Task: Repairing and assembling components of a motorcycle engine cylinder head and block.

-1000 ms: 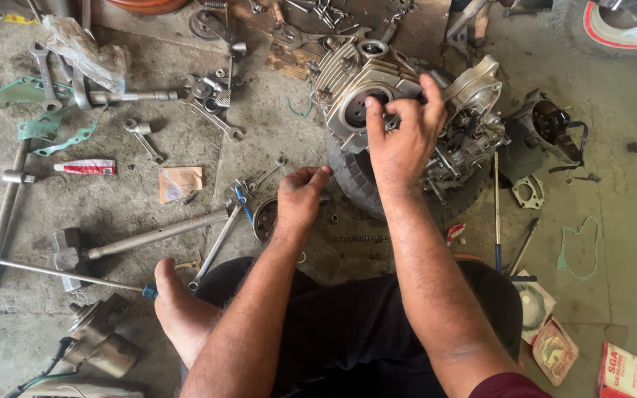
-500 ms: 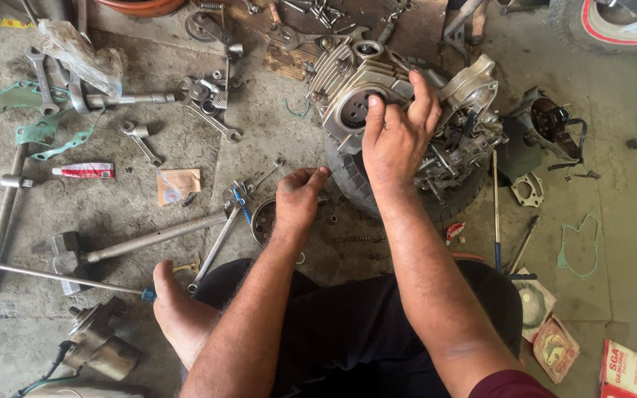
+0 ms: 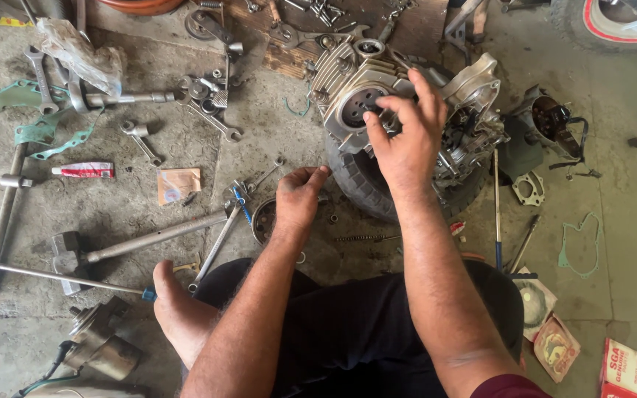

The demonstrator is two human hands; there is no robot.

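Engine head (image 3: 363, 103) lies under the right hand (image 3: 407, 140), grip spread wide; left hand (image 3: 298, 199) curls loosely nearby.

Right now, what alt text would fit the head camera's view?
A seated person's right hand rests on a finned engine propped on a tyre, while the left hand hovers beside it; wrenches litter the concrete floor.

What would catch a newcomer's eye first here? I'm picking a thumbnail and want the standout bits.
Top centre, a finned metal engine rests on a black tyre, with the right hand spread over its round opening. Just below, the left hand curls above a small round metal part on the concrete floor. Wrenches, rods and green gaskets lie scattered to the left.
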